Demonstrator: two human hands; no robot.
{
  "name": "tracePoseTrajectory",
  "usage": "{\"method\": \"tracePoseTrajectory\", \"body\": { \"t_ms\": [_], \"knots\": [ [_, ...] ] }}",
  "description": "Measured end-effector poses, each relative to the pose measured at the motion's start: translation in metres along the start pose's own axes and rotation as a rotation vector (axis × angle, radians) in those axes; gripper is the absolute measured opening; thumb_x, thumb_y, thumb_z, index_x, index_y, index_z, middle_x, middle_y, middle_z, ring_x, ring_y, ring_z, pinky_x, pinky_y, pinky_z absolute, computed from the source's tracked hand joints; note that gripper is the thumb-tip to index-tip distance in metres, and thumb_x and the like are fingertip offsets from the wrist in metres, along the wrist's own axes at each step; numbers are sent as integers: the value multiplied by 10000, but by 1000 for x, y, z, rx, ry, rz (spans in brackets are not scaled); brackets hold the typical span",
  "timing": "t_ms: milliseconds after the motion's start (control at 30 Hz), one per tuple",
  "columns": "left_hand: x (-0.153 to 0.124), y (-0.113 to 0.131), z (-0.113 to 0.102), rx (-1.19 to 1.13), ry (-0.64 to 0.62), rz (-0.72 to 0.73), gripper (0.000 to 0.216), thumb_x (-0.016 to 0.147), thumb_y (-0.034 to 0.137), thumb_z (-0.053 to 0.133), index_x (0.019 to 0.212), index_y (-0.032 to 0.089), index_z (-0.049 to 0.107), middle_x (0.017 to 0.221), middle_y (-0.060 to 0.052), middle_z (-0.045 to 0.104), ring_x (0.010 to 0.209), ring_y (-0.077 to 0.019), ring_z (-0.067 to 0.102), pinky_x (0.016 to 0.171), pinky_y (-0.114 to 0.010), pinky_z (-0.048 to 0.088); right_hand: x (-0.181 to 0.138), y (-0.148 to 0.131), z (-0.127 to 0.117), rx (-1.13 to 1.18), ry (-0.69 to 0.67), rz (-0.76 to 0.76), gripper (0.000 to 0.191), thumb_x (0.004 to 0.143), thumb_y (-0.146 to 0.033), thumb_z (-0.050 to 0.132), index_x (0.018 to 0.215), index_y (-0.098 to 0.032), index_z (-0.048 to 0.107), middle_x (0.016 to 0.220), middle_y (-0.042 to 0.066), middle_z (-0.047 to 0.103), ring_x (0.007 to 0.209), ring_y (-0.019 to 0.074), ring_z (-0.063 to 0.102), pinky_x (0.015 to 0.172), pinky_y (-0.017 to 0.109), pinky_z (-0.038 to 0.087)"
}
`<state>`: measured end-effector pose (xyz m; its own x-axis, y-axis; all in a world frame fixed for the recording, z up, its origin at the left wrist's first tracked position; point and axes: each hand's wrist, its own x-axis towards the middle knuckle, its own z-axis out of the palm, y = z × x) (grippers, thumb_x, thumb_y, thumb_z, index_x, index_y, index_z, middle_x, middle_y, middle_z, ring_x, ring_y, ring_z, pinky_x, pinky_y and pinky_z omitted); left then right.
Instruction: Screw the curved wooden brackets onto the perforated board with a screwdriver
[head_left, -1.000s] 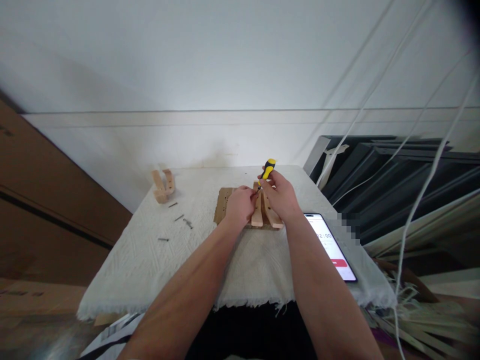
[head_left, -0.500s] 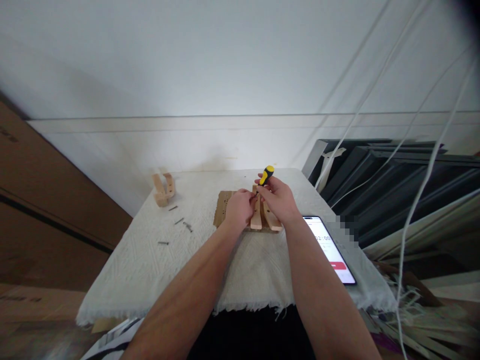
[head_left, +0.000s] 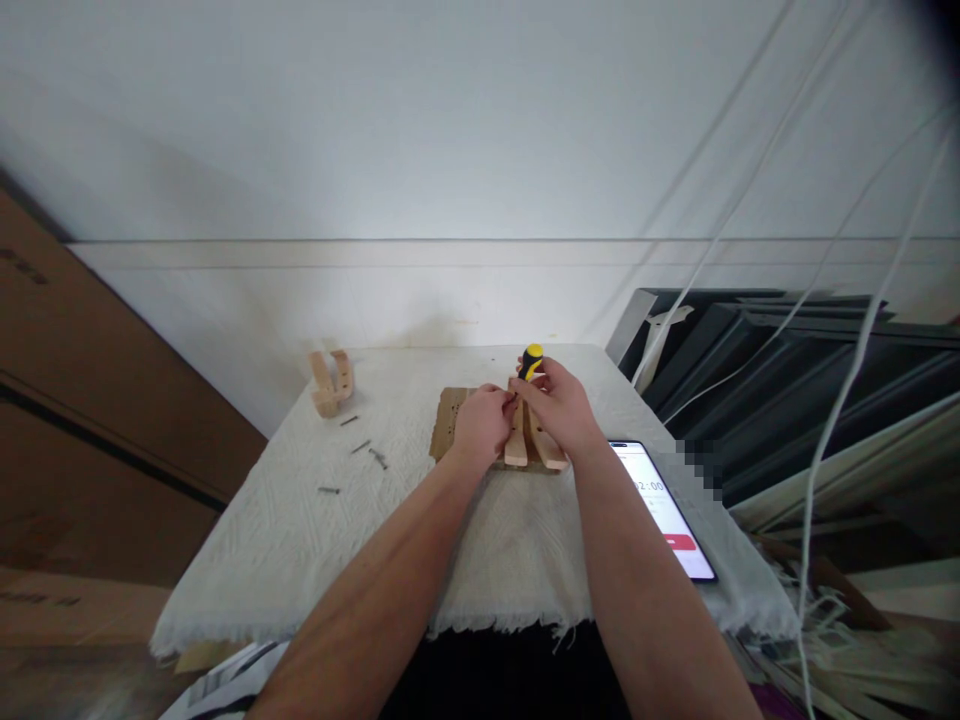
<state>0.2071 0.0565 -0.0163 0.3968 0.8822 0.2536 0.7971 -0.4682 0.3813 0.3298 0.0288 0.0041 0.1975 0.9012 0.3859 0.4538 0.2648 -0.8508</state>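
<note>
My right hand (head_left: 561, 402) is closed round a screwdriver (head_left: 532, 360) with a yellow and black handle, held nearly upright with a slight lean. Its tip is hidden behind my fingers. Beside it, my left hand (head_left: 484, 420) pinches at the far end of a light wooden piece (head_left: 516, 447); whatever sits between its fingertips is too small to make out. A second wooden piece (head_left: 549, 450) with a hole lies slanted under my right hand. Both pieces rest on a sheet of brown cardboard (head_left: 445, 420), partly covered by my left hand.
A U-shaped wooden assembly (head_left: 328, 398) stands at the table's back left. Several screws (head_left: 361, 446) lie in front of it on the white cloth (head_left: 360, 550). A lit phone (head_left: 666, 510) lies by my right forearm. White cables (head_left: 847, 370) hang at the right, before dark panels (head_left: 780, 380).
The screwdriver handle has tipped more upright, and my right hand has shifted slightly round it. My left hand stays by the wooden piece. The whole view has moved a little.
</note>
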Motion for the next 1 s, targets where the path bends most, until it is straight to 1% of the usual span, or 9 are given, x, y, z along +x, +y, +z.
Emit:
{"method": "tracePoseTrajectory", "body": {
  "t_ms": [167,267,367,467,533,667,767,900,1000],
  "knots": [
    [0,0,-1,-20,-3,11,326,945,285,420,1006,201,729,1024,-66,689,902,-165,646,833,-239,470,-3,0,-2,9,28,-36,369,798,-302,541,1144,-185,590,1081,87,694,817,183,639,799,377,501],
    [1,0,0,-17,-11,8,327,947,290,419,1000,196,727,1023,-71,688,903,-168,644,829,-244,472,-1,4,-2,38,-5,-55,306,820,-292,524,1104,-196,585,1045,77,701,880,190,651,820,368,497],
    [1,-1,0,-1,-11,7,324,947,292,420,1006,198,724,1031,-72,686,909,-168,641,840,-248,470,2,8,0,-26,31,-17,255,790,-374,600,973,-197,591,938,69,703,797,195,653,748,355,503],
    [1,-1,0,13,-11,8,320,943,289,424,1007,199,724,1040,-74,685,902,-170,642,839,-254,472,3,9,1,-106,118,53,321,724,-445,675,895,-194,574,847,52,686,685,181,618,663,337,489],
    [1,-1,0,16,-11,8,320,941,285,424,1014,198,724,1040,-76,684,897,-171,643,837,-258,474,3,8,1,-99,116,54,338,731,-450,665,930,-190,583,883,53,685,670,168,602,653,330,483],
    [2,-1,0,9,-12,10,323,942,283,422,1005,193,726,1025,-75,688,888,-168,644,833,-256,475,1,4,-2,-10,38,16,357,797,-403,581,1086,-193,602,1040,67,685,721,157,608,705,334,492],
    [2,-1,0,5,-4,19,323,942,277,424,994,185,728,1031,-73,689,892,-165,643,830,-248,471,0,1,-4,27,-6,-14,319,823,-354,536,1094,-198,601,1076,72,686,783,165,626,740,336,496],
    [2,0,0,2,-2,17,322,942,286,426,1006,196,728,1034,-68,690,887,-166,642,819,-246,470,2,0,-2,-40,63,32,253,770,-399,612,921,-197,589,916,60,699,722,178,627,680,328,490],
    [1,0,0,-1,1,17,322,941,286,426,997,198,731,1024,-68,690,881,-167,642,819,-251,470,4,2,0,-103,155,98,308,713,-449,674,850,-203,548,820,44,686,665,182,620,641,327,480]
  ]
}}
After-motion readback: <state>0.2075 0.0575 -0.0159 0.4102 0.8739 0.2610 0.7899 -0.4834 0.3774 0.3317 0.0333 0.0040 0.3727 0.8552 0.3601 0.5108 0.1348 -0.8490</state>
